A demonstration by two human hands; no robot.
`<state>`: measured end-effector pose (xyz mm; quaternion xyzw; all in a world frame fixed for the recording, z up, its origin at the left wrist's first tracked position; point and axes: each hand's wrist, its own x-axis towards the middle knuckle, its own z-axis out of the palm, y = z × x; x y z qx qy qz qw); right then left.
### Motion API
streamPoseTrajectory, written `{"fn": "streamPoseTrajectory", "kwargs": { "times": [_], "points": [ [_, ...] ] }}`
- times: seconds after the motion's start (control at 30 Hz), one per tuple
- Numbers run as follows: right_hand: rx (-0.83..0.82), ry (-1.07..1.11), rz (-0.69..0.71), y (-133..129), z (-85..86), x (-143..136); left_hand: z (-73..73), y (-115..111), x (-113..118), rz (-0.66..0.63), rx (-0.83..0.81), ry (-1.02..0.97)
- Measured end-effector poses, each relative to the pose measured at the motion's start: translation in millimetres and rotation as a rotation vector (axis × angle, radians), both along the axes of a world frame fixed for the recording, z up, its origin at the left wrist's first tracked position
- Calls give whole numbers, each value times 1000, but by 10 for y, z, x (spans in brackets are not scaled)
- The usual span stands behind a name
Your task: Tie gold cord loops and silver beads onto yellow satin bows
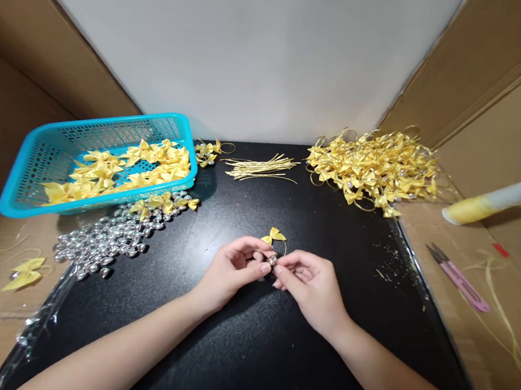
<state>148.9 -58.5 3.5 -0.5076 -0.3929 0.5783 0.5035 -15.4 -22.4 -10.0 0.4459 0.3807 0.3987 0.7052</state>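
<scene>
Silver bead (271,260) is located between the fingers of both hands, over the black surface (242,370). Fingers of the left hand (232,273) are nearly closed, thumb and index finger pinching the bead from its left side. Fingers of the right hand (315,281) are bent inward, thumb and index finger close together at the bead's right side; whether they grip the bead or the gold cord (285,247) cannot be told. The cord curves up beyond the right fingers, beside a yellow ribbon bow (275,235) lying just past both sets of fingers.

Straight beyond the fingers, a bundle of cord lengths (261,168) rests on the surface. Beyond and to their right lies a pile of yellow bows with cord loops (375,170). To the left of the fingers, a heap of silver beads (107,238) spreads in front of a turquoise plastic basket (110,122) containing loose yellow bows (99,172). Well to the right of the fingers, pink-handled thread snips (463,281) lie on cardboard, nearer than a yellow and white tube (492,202).
</scene>
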Motion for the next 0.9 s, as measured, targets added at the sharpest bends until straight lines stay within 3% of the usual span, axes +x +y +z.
{"fn": "streamPoseTrajectory", "kwargs": {
  "times": [0.2, 0.57, 0.7, 0.9],
  "points": [
    [-28, -5, 31, 4, -26, 3, 128, 17, -33, -46, 252, 175],
    [81, -71, 198, -22, -26, -20, 133, 2, -31, -5, 331, 303],
    [115, -115, 175, -8, -33, -12, 194, -16, -40, 38, 404, 342],
    [464, -547, 56, 70, -55, 100, 334, -113, -112, 175, 645, 349]
  ]
}}
